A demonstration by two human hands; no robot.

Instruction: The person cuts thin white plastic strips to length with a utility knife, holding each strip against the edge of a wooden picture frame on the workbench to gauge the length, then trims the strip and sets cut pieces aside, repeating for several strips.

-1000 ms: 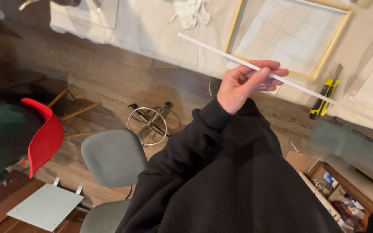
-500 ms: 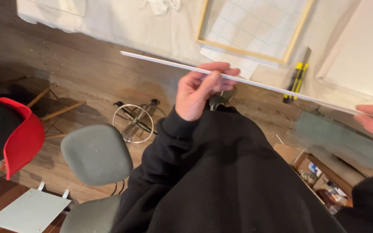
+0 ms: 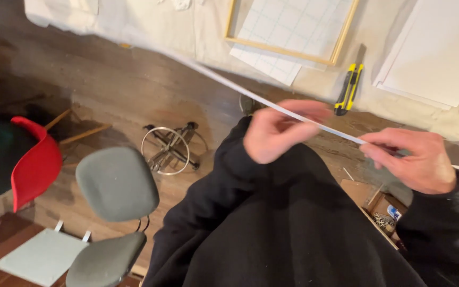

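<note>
A long thin white strip (image 3: 224, 79) runs slantwise from the upper left to the right edge. My left hand (image 3: 282, 130), blurred with motion, pinches the strip near its middle. My right hand (image 3: 415, 159) grips it further right, fingers closed around it. Both arms wear black sleeves, and my black top fills the lower middle of the view. Just beyond the hands, a yellow and black utility knife (image 3: 349, 87) lies on a cloth-covered table (image 3: 187, 32).
On the table lie a wooden frame (image 3: 341, 37) over a gridded mat and white boards (image 3: 436, 48). Below on the wooden floor stand a red chair (image 3: 33, 165), a grey chair (image 3: 115, 186), a metal stool base (image 3: 168, 149) and a cardboard box (image 3: 378, 207).
My right hand has come into view and taken hold of the strip. The strip has dropped closer to my body, and the view has shifted left along the table.
</note>
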